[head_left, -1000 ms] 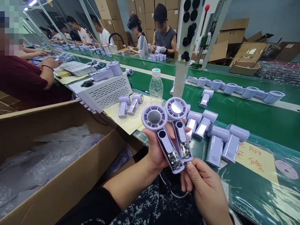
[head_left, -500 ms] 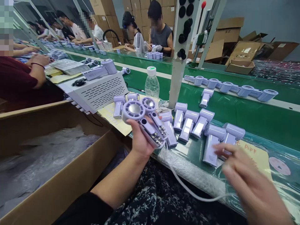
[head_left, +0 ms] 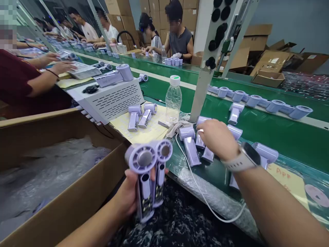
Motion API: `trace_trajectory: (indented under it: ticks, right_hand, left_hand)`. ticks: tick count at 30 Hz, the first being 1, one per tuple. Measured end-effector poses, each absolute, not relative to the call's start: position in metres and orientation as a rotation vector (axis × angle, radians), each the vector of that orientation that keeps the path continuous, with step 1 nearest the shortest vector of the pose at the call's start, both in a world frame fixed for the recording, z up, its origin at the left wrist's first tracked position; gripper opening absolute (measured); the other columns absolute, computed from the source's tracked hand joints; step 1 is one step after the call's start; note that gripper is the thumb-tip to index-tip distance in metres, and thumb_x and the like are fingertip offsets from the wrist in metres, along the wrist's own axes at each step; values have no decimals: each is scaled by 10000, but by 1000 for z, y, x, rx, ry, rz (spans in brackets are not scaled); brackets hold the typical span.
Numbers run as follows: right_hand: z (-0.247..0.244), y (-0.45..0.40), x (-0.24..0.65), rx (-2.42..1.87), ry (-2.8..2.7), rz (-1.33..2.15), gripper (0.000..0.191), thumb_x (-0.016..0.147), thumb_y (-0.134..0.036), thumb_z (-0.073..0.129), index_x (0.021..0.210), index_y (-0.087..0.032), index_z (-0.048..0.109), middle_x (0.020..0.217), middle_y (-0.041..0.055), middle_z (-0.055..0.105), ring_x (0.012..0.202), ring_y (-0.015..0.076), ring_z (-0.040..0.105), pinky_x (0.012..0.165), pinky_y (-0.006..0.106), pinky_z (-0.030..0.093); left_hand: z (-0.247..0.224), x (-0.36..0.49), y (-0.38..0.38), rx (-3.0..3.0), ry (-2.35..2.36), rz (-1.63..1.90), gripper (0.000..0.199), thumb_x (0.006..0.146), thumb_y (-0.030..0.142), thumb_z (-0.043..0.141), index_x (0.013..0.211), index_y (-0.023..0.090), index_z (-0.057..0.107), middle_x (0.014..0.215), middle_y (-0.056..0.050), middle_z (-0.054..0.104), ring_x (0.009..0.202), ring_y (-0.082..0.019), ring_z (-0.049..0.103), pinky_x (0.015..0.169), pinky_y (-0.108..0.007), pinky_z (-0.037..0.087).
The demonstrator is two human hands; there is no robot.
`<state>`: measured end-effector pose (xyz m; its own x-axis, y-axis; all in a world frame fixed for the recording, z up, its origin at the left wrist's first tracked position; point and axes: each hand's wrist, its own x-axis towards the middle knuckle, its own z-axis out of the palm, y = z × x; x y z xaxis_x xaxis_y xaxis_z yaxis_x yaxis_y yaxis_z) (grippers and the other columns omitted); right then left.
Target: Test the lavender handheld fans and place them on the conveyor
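Note:
My left hand (head_left: 128, 193) is closed around two purple handheld fans (head_left: 144, 181) side by side, their round heads up and their circuit boards showing. My right hand (head_left: 218, 139), with a watch on the wrist, reaches over the group of purple fans on the green bench. Its fingertips are at the fans near the post, and what they hold, if anything, is hidden. Just left of it lies another fan (head_left: 191, 151). Two more fans (head_left: 133, 118) rest on a yellow sheet (head_left: 125, 128).
A clear bottle (head_left: 173, 99) stands before a metal post (head_left: 203, 85). A vented grey box (head_left: 115, 99) is at the left, above an open carton (head_left: 64, 195) with plastic bags. A white cable crosses the bench edge. People work beyond.
My left hand has moved down and left with the two fans, now more upright. My right hand has moved left and forward to the fans near the post.

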<state>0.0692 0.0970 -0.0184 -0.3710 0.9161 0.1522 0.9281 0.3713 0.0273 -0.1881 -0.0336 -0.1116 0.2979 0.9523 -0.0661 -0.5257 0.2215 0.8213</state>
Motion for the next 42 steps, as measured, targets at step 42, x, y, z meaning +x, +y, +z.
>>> trace_trajectory:
  ticks: [42]
  right_hand:
    - [-9,42,76,-1044,-2020,1390,458,883,-451,751,1308,-290,692,1125,76,790,1018,312,754,809,379,602]
  left_hand:
    - [-95,-125,19,714,320,387,677,717,842,704,717,166,712,813,-109,791,641,-195,708,629,-285,555]
